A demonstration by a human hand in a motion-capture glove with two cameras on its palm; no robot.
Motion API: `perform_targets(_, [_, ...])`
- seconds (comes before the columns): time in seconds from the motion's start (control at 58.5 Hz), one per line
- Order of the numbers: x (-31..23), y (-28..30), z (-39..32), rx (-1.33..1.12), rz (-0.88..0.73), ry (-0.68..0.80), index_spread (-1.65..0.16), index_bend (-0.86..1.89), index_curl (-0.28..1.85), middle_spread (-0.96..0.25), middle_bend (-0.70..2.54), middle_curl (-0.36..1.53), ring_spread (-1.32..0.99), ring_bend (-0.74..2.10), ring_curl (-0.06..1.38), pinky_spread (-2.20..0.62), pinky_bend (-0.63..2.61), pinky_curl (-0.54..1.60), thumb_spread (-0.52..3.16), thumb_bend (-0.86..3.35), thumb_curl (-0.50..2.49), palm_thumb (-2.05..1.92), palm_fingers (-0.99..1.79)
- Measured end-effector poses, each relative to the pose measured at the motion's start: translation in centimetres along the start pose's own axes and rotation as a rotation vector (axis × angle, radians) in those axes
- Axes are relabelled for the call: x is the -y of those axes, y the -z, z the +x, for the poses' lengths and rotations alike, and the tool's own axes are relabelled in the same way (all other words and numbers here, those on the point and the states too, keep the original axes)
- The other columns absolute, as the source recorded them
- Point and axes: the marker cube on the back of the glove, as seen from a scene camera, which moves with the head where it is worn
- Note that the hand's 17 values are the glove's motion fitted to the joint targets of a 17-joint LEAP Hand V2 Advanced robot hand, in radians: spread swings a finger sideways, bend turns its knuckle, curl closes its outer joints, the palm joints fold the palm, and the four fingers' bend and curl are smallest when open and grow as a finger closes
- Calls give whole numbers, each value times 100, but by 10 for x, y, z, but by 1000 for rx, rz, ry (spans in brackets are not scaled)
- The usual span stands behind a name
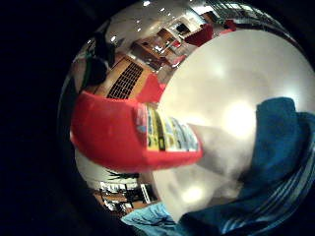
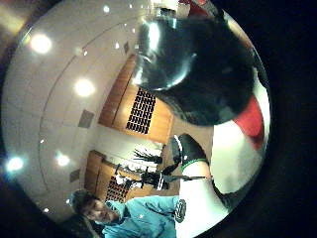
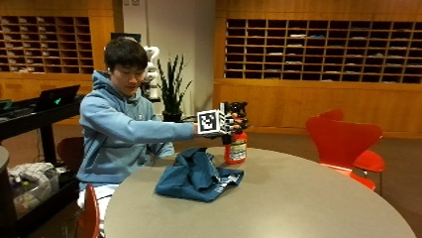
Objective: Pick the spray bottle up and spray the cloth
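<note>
In the outside view my gloved right hand (image 3: 227,124) grips the neck of the spray bottle (image 3: 235,145), just under its black trigger head. The bottle is red with a label, upright, its base at or just above the round grey table (image 3: 296,198); I cannot tell if it touches. A bunched blue cloth (image 3: 198,176) lies on the table beside and in front of the bottle, rising to a peak nearest the person. The little finger side palm view shows the red bottle body (image 1: 123,137) close by, with the cloth (image 1: 275,162) on the table. The black spray head (image 2: 198,69) fills the thumb side palm view.
A red chair (image 3: 342,139) stands at the table's right side and another red chair (image 3: 89,213) at its near left. A dark cart (image 3: 33,124) with a laptop is at the far left, and a potted plant (image 3: 173,89) stands behind the person.
</note>
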Motion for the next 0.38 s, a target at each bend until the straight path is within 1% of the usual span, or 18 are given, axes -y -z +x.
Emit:
perform_targets(0.171, [-13, 23, 5, 48, 27, -9, -33, 6, 30, -14, 23, 39, -11, 33, 38, 0, 38, 38, 79, -4, 54, 76, 60])
perform_targets(0.205, [-22, 30, 3, 77, -20, -7, -33, 6, 29, -14, 23, 39, -11, 33, 38, 1, 39, 39, 80, -4, 53, 76, 58])
perform_targets(0.239, [-39, 37, 0, 114, -119, -1, -33, 6, 27, -14, 23, 39, -10, 34, 38, 2, 40, 38, 81, -4, 51, 75, 56])
perform_targets(0.256, [-44, 38, -1, 122, -139, 0, -33, 6, 26, -13, 23, 39, -10, 34, 38, 3, 40, 38, 82, -4, 51, 76, 56])
perform_targets(0.273, [-43, 38, 0, 118, -117, 0, -33, 7, 26, -13, 23, 39, -10, 34, 38, 3, 41, 38, 82, -4, 50, 75, 55])
perform_targets(0.325, [-30, 34, 3, 89, 26, -4, -33, 8, 25, -13, 23, 39, -9, 35, 37, 4, 41, 38, 83, -4, 49, 75, 55])
perform_targets(0.376, [-28, 36, 2, 92, 58, -3, -34, 9, 24, -13, 24, 39, -9, 35, 37, 5, 41, 38, 84, -3, 48, 75, 55])
